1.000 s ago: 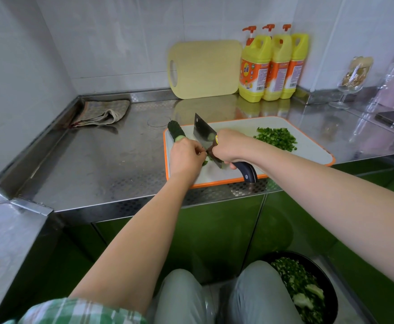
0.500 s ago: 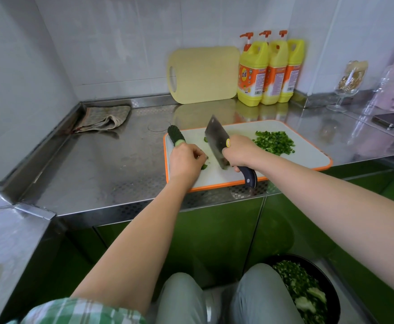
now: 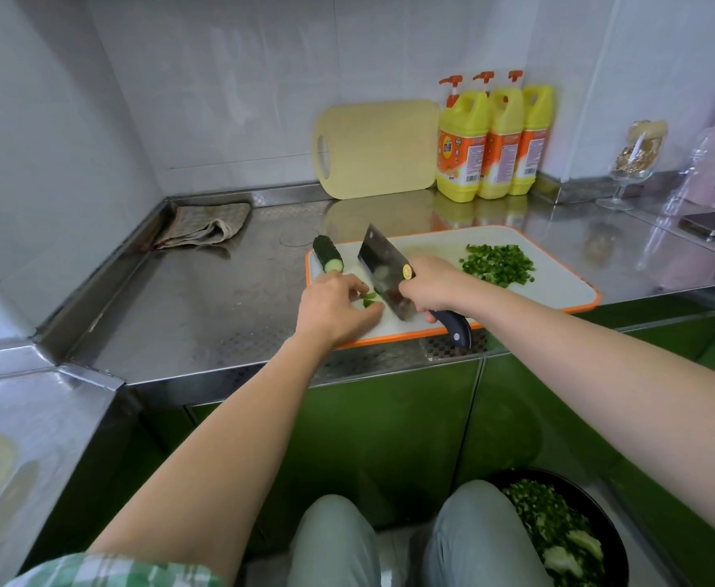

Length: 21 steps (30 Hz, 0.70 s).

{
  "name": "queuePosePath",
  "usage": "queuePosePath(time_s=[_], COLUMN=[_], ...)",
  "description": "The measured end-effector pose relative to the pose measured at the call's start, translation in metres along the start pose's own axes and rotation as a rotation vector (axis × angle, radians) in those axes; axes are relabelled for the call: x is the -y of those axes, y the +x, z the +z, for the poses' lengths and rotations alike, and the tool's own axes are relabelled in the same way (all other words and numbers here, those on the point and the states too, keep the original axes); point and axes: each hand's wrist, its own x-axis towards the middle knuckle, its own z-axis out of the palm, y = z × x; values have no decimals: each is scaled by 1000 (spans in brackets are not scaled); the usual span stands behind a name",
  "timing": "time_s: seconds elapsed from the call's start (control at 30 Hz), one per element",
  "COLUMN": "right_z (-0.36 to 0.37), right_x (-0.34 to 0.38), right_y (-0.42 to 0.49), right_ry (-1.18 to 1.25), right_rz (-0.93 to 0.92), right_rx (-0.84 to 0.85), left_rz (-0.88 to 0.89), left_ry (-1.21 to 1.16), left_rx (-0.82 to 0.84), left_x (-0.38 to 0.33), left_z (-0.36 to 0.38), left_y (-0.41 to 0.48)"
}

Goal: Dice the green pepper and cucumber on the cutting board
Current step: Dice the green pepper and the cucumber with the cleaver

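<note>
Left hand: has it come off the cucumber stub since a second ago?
Yes. The left hand has shifted toward the board's near edge, away from the cucumber stub at the cutting board's far left corner, onto small cut pieces.

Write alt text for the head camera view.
A person's right hand holds a cleaver over cucumber pieces under the left hand on a white cutting board, beside diced green pepper.

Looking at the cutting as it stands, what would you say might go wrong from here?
The left hand pins small cucumber pieces right beside the cleaver in the right hand, so a fingertip could get nicked. The cucumber stub lies at the cutting board edge and might roll off.
</note>
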Motion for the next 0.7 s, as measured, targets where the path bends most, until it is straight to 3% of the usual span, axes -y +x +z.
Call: queuePosePath(time_s=[0.23, 0.7], right_z=[-22, -16], right_x=[-19, 9], right_y=[-6, -20], right_ry=[-26, -54], right_rz=[98, -44], right_rx=[-43, -2], left_rz=[2, 18], left_ry=[-10, -60], left_rx=[2, -56], left_x=[-7, -6], left_z=[0, 6], left_y=[1, 4])
